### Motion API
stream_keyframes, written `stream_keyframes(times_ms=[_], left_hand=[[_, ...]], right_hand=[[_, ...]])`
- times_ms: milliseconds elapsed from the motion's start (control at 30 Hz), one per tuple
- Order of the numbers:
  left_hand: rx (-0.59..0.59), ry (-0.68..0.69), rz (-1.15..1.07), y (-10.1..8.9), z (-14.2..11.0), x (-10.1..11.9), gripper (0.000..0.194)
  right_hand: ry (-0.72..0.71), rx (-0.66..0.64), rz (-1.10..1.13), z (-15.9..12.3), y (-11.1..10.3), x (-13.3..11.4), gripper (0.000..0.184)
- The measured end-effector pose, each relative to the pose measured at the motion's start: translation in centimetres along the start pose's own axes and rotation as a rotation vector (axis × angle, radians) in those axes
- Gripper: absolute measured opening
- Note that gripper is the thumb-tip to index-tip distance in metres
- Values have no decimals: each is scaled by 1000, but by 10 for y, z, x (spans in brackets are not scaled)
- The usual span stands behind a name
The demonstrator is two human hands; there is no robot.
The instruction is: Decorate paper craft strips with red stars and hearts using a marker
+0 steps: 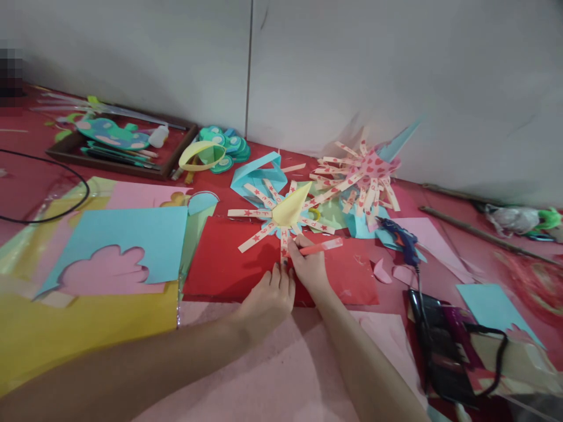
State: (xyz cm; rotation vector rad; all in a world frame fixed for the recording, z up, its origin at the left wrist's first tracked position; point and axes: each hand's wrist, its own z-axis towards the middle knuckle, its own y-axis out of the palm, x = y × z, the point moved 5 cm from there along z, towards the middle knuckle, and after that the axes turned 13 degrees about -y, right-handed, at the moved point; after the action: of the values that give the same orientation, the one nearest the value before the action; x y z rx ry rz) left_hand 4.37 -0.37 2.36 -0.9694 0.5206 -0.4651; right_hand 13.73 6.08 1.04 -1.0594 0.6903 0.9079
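1. The right hand (310,268) is gripping a reddish pen (323,246) over a lettered paper strip (284,235); the fingers are hiding the tip, so I cannot tell whether it is touching the paper.
2. The left hand (271,293) is lying just left of the right hand, fingers stretched out and grasping nothing, with its fingertips resting at the strip's near end.
3. The paper craft (267,214) bearing this strip is sitting just beyond both hands, partly over a red board (229,264); its yellow cone (290,206) is pointing away from them.
4. For neat marks, the left fingertips should be pressing the strip flat without covering the writing spot; thin paper is probably buckling easily under a hard push.
5. The right hand should be using short, light strokes and avoiding the red ink, which may be smearing.
6. A glue gun (403,240) is lying to the right of the right hand, well apart.
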Motion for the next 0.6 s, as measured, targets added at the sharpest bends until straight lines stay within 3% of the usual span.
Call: stream_keyframes(times_ms=[600], left_hand=[[-10, -3, -64, 1, 0, 0, 32]], right_hand=[[1, -18, -15, 1, 0, -2, 34]])
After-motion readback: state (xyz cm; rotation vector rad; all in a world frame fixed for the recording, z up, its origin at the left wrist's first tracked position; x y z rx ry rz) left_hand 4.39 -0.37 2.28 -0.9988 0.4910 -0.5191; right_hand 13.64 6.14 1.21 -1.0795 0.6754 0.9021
